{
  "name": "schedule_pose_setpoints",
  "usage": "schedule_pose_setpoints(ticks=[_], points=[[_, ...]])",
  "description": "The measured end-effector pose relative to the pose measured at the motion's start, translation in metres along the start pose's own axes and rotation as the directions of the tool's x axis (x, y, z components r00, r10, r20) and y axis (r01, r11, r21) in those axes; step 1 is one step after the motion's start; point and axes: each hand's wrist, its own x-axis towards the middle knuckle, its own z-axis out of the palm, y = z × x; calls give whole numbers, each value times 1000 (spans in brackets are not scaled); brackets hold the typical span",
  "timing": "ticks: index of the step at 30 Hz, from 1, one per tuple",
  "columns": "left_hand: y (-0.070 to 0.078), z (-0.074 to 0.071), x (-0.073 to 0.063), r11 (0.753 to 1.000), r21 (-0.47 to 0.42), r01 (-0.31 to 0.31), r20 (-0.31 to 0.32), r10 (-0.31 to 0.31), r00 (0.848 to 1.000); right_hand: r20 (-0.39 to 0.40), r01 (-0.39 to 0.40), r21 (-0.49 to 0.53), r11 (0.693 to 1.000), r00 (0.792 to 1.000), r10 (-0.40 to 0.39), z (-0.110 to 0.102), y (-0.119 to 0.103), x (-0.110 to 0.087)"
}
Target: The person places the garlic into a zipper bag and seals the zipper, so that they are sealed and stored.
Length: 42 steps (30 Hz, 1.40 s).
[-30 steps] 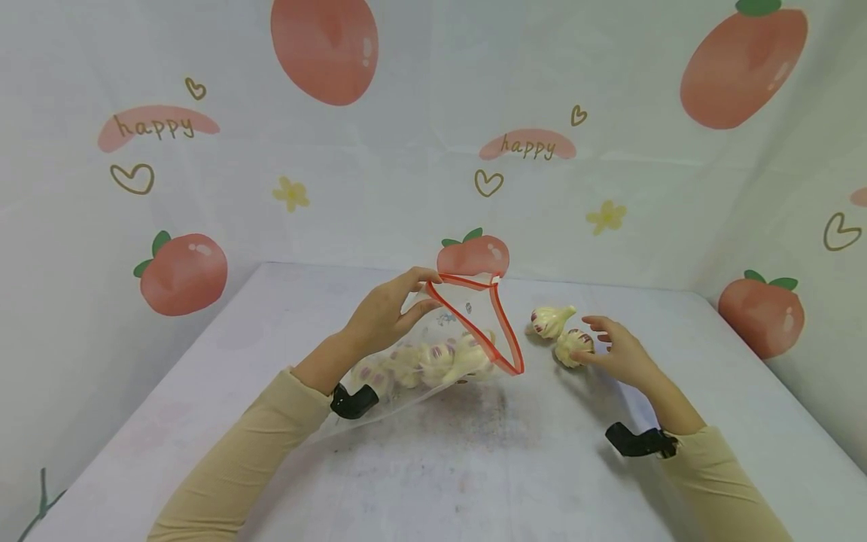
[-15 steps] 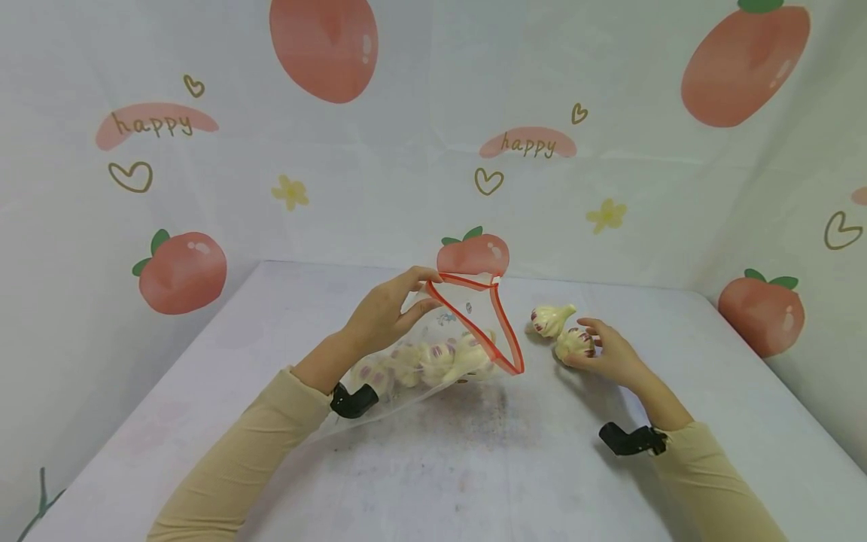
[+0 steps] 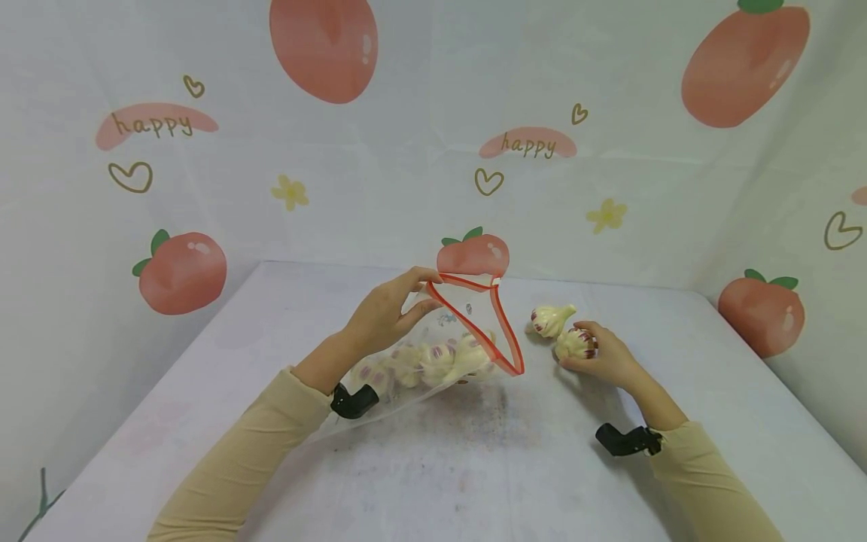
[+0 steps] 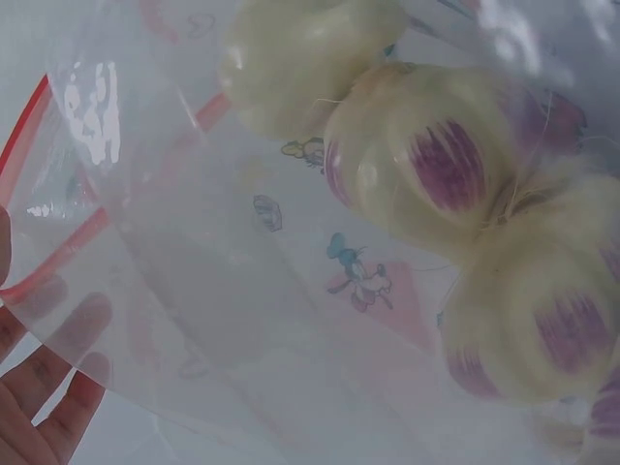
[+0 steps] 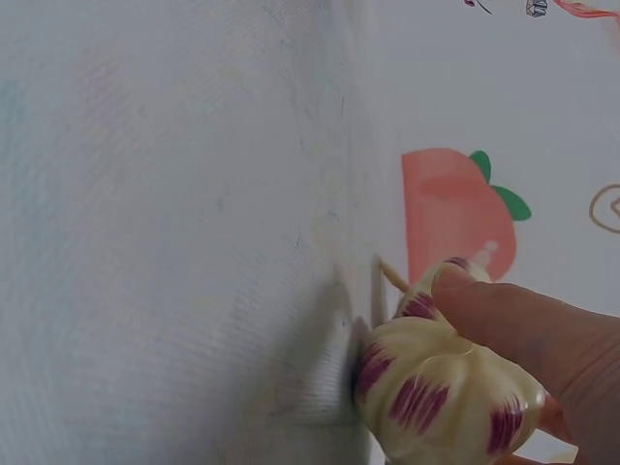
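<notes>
In the head view my left hand (image 3: pixel 382 312) pinches the rim of a clear zip bag (image 3: pixel 504 324) edged in red, holding its mouth apart toward the right. Several garlic bulbs (image 3: pixel 436 361) with purple streaks lie inside; the left wrist view shows these bulbs (image 4: pixel 450 165) close through the plastic. On the right, my right hand (image 3: pixel 609 357) grips a single garlic bulb (image 3: pixel 574 344) at the table, thumb on the near side and fingers behind. The right wrist view shows that bulb (image 5: pixel 446 397) under the thumb. Another garlic bulb (image 3: pixel 550 321) lies just behind it.
A white cloth printed with fruit, hearts and words hangs as the backdrop (image 3: pixel 393 165). The pale tabletop (image 3: pixel 433 482) has faint smudges in front of the bag. Black wrist mounts (image 3: pixel 626 440) sit at both cuffs.
My right hand has moved left onto the nearer loose bulb, and its fingers have closed round it. The left hand and the bag stay in place.
</notes>
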Motion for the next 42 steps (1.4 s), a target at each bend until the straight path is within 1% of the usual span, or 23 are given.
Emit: schedule_pose_setpoints(ticks=[11, 19, 25, 34, 42], points=[[1, 0, 0, 1000, 18, 1, 4, -1, 1000, -8, -27, 26, 999, 1000, 28, 2, 0, -1], [2, 0, 0, 1000, 10, 8, 2, -8, 1000, -36, -41, 24, 999, 999, 42, 0, 1, -3], [3, -1, 0, 1000, 6, 18, 9, -18, 1000, -56, -28, 24, 999, 998, 29, -6, -1, -5], [3, -1, 0, 1000, 4, 11, 14, -11, 1000, -66, -51, 48, 998, 996, 54, -16, -5, -8], [2, -1, 0, 1000, -1, 3, 19, -3, 1000, -87, -34, 68, 997, 995, 40, -23, -8, -8]])
